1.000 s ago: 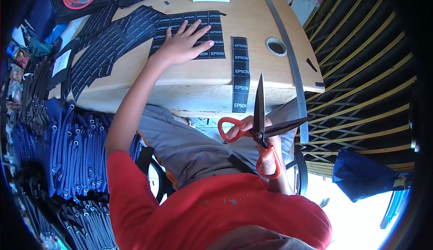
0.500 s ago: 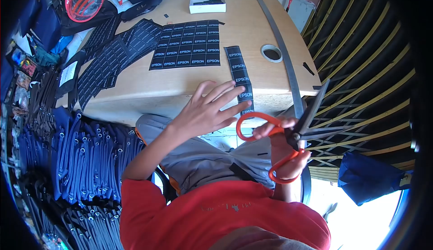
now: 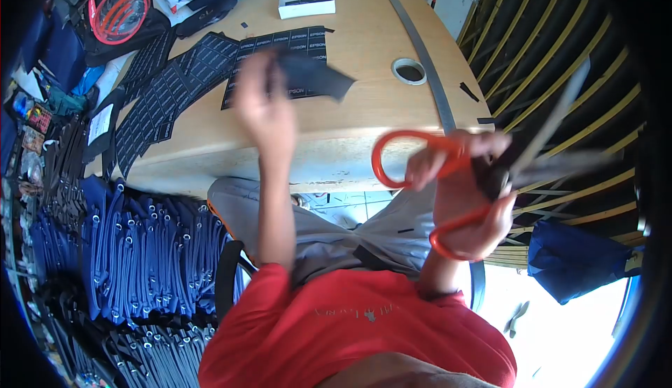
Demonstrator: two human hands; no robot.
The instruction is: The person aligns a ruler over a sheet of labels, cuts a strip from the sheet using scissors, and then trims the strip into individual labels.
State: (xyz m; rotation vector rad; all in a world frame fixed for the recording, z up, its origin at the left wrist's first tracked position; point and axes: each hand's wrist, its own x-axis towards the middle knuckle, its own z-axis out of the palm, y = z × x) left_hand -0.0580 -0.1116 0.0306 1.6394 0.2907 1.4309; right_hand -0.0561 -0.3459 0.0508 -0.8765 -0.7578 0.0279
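Observation:
My left hand point(image 3: 264, 101), smeared by motion, is raised over the table with its fingers closed on a black label strip point(image 3: 315, 76). The strip sticks out to the right, blurred and bent, in front of the black EPSON label sheet point(image 3: 276, 41) lying on the wood. My right hand point(image 3: 465, 192) grips a pair of scissors point(image 3: 498, 178) by the orange handles, beyond the table's front edge. Their blades stand apart, pointing to the upper right and right.
More label sheets point(image 3: 178, 83) overlap on the table's left. A steel ruler point(image 3: 420, 52) lies along the right side, beside a tape roll point(image 3: 409, 72). A white box point(image 3: 306, 9) sits at the back. Blue straps point(image 3: 154, 255) hang at left; a slatted gate point(image 3: 553, 59) stands at right.
My left hand has gone from open fingers at the strip to gripping it, lifting it leftward over the sheet. The scissors have moved right and slightly up.

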